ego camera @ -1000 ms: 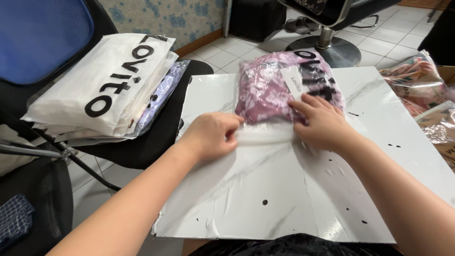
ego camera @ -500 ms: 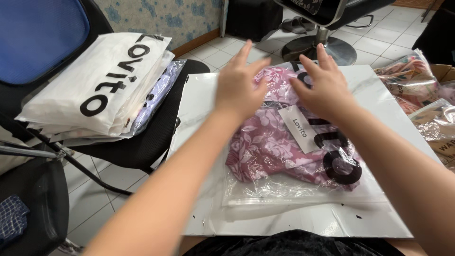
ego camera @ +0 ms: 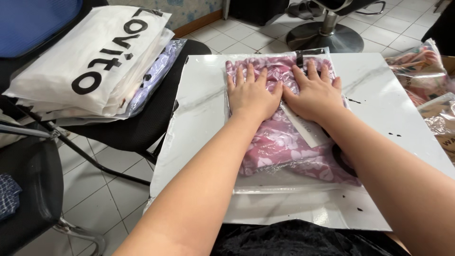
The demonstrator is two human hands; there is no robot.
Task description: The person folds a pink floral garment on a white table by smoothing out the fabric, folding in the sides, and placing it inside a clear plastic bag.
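A clear plastic bag (ego camera: 284, 182) with a folded pink floral garment (ego camera: 279, 147) inside lies flat on a white marbled board (ego camera: 199, 109). My left hand (ego camera: 251, 92) presses palm-down on the upper left of the bag, fingers spread. Beside it, my right hand (ego camera: 313, 92) lies flat on the upper right part, thumbs nearly touching. A white label strip (ego camera: 303, 128) shows under my right wrist. Neither hand grips anything.
A stack of white bagged garments (ego camera: 95, 61) rests on a black chair (ego camera: 128, 132) to the left. More bagged clothes (ego camera: 426, 80) lie at the right edge. A salon chair base (ego camera: 322, 35) stands behind the board on the tiled floor (ego camera: 99, 204).
The bag, folded up a second ago, now lies unfolded and flat along the board. Both hands moved from its near fold to the far end and pressed down on it.
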